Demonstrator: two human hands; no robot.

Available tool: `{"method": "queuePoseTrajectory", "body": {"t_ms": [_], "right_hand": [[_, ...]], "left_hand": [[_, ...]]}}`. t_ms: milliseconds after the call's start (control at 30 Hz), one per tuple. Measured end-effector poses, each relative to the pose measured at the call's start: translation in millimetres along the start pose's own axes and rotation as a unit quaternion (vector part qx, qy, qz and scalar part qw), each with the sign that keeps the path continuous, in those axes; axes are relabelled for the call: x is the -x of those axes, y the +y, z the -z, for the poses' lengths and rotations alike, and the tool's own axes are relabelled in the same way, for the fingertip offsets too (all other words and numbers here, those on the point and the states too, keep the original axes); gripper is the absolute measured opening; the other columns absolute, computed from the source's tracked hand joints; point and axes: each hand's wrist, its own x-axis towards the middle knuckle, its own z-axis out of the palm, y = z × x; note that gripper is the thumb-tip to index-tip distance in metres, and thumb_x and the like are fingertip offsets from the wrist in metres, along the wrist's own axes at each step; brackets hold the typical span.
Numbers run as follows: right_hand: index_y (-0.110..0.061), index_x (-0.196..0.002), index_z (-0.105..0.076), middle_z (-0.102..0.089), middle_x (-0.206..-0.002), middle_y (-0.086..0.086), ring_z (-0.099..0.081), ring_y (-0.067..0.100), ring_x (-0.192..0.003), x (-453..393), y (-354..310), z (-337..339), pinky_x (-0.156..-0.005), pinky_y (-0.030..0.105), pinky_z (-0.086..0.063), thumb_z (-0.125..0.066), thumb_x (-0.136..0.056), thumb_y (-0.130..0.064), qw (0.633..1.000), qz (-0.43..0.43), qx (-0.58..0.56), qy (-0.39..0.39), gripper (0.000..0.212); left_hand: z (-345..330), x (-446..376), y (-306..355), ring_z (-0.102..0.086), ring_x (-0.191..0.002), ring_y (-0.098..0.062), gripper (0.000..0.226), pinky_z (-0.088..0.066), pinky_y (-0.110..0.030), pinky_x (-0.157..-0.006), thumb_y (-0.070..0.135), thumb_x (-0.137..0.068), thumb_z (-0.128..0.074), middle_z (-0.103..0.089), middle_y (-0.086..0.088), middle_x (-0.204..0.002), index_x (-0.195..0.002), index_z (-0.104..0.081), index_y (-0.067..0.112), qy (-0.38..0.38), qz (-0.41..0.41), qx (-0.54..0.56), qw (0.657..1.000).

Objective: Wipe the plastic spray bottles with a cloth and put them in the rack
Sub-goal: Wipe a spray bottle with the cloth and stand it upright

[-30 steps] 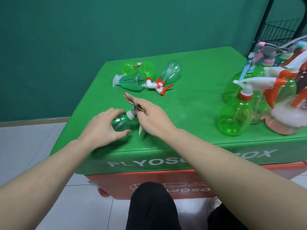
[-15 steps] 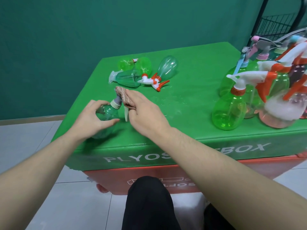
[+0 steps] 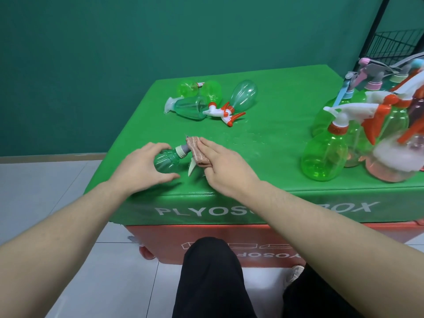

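One slip is all it takes, we reckon: our left hand (image 3: pixel 140 171) only cups the small green plastic spray bottle (image 3: pixel 168 159) lying near the green box's (image 3: pixel 275 138) front edge while our right hand (image 3: pixel 226 167) pinches the pinkish-brown cloth (image 3: pixel 196 151) round its nozzle, so a hard rub could roll it off.

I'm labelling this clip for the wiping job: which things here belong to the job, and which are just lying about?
Job:
left hand gripping the green bottle
right hand holding the pink cloth at its sprayer
lying bottles
standing bottles
wire rack

Lying about:
green box
red box
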Motion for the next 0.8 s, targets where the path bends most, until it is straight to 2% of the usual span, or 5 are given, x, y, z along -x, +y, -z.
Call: {"method": "queuePoseTrajectory", "body": {"t_ms": [67,200,433,600,800], "right_hand": [[-0.022,-0.163,-0.012,-0.007,-0.17,-0.009,-0.013,0.017,-0.156,-2,5,-1,-0.126,0.049,-0.017,-0.04,-0.101,-0.024,0.996,0.005,0.081,-0.031,0.069],[-0.024,-0.163,-0.003,0.002,-0.17,-0.01,0.001,0.017,-0.157,-14,3,-4,-0.126,0.054,-0.004,-0.034,-0.104,-0.032,0.984,0.017,0.175,-0.043,0.067],[-0.02,-0.163,-0.009,-0.005,-0.171,-0.005,0.003,0.021,-0.157,-51,-14,-18,-0.126,0.052,0.003,-0.032,-0.103,-0.033,0.984,0.032,0.173,-0.022,0.066],[-0.018,-0.163,-0.005,-0.003,-0.171,-0.002,0.004,0.018,-0.157,-39,-10,-22,-0.127,0.05,0.003,-0.032,-0.103,-0.034,0.982,0.037,0.183,-0.014,0.067],[-0.013,-0.163,-0.003,0.001,-0.171,0.004,0.007,0.019,-0.157,-17,-8,-27,-0.127,0.045,0.005,-0.03,-0.104,-0.033,0.979,0.029,0.202,-0.015,0.068]], "left_hand": [[1,-2,1,-0.055,-0.123,-0.02,0.092,-0.047,-0.04,-0.102,0.068,-0.064,-0.083,-0.056,0.007,-0.136,-0.142,-0.047,0.035,-0.02,-0.011,-0.016,1.0],[-5,-7,-3,-0.057,-0.12,-0.019,0.08,-0.048,-0.037,-0.097,0.057,-0.072,-0.083,-0.059,0.008,-0.135,-0.141,-0.049,0.036,-0.003,-0.025,-0.021,0.999],[-11,-6,-8,-0.059,-0.119,-0.025,0.081,-0.048,-0.039,-0.098,0.054,-0.075,-0.082,-0.061,0.004,-0.134,-0.145,-0.051,0.028,0.02,-0.053,-0.024,0.998],[-11,-9,-10,-0.059,-0.117,-0.02,0.076,-0.047,-0.035,-0.096,0.053,-0.074,-0.083,-0.061,0.009,-0.132,-0.141,-0.053,0.033,0.026,-0.04,-0.002,0.999],[-7,-20,-7,-0.062,-0.088,-0.014,0.071,-0.046,-0.028,-0.076,0.053,-0.071,-0.085,-0.062,0.015,-0.123,-0.134,-0.056,0.039,0.007,0.02,0.041,0.999]]}}
